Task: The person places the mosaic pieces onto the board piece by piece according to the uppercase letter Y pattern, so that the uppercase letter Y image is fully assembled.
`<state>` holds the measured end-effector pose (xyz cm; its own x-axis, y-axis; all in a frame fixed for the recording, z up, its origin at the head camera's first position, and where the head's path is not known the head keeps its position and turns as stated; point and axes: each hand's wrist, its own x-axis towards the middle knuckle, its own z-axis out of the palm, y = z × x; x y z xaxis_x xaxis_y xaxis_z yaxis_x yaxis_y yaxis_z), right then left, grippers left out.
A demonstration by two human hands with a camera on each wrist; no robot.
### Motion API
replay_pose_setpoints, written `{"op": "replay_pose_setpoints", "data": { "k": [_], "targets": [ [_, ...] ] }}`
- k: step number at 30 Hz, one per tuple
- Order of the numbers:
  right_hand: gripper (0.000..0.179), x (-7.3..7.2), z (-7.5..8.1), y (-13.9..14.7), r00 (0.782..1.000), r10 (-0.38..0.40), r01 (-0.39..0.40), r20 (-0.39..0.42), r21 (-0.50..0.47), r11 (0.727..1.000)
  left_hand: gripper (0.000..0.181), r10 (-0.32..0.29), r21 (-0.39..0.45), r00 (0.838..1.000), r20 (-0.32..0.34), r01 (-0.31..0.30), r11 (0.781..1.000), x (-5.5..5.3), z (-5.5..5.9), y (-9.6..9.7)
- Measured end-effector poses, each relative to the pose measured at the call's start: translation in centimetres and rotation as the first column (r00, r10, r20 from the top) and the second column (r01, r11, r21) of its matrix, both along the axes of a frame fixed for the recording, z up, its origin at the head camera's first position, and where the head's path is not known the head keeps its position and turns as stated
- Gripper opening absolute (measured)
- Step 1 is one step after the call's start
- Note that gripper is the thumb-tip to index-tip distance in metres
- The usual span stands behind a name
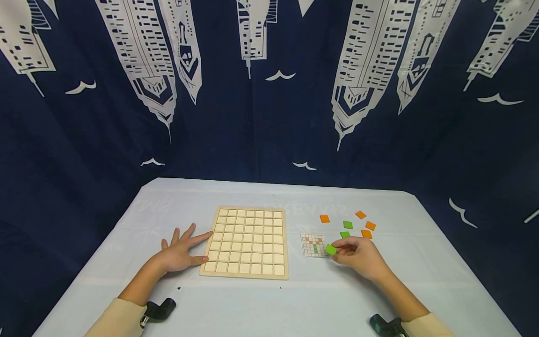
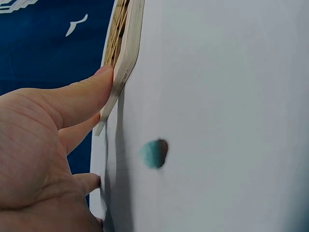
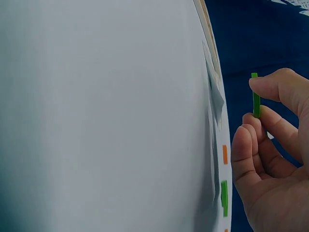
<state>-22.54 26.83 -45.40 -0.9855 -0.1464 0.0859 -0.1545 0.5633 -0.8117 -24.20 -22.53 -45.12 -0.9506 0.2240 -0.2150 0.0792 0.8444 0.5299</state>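
A wooden grid board (image 1: pixel 245 243) with bare square cells lies on the table. Spread out at its left side, my left hand (image 1: pixel 182 253) rests with thumb and index finger against the board's edge; the left wrist view shows the thumb (image 2: pixel 91 94) touching the rim. My right hand (image 1: pixel 360 256) pinches a green square tile (image 1: pixel 331 249) between thumb and fingers, the tile seen edge-on (image 3: pixel 256 95) in the right wrist view. That tile is just right of a small pattern card (image 1: pixel 313 245) printed with orange and green squares.
Beyond the right hand lie loose green tiles (image 1: pixel 347 224) and several orange tiles (image 1: pixel 324 218). White cloth covers the table (image 1: pixel 236 304). A dark blue curtain (image 1: pixel 252 126) hangs behind the far edge. A small dark speck (image 1: pixel 178 288) lies near the left wrist.
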Motion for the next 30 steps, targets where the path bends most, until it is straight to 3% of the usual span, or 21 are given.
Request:
{"op": "replay_pose_setpoints", "data": {
  "k": [12,30],
  "targets": [
    [0.030,-0.1,-0.3,-3.0,0.994,0.108,-0.109,-0.008,-0.053,0.993,0.081,-0.002,0.009,1.000,-0.001,0.002,1.000,0.0,-0.1,0.0],
    [0.023,-1.0,-0.5,-7.8,0.974,0.225,-0.226,-0.020,-0.030,0.974,0.083,-0.013,0.008,1.000,-0.022,0.013,1.000,0.1,0.1,0.0]
  ]
}}
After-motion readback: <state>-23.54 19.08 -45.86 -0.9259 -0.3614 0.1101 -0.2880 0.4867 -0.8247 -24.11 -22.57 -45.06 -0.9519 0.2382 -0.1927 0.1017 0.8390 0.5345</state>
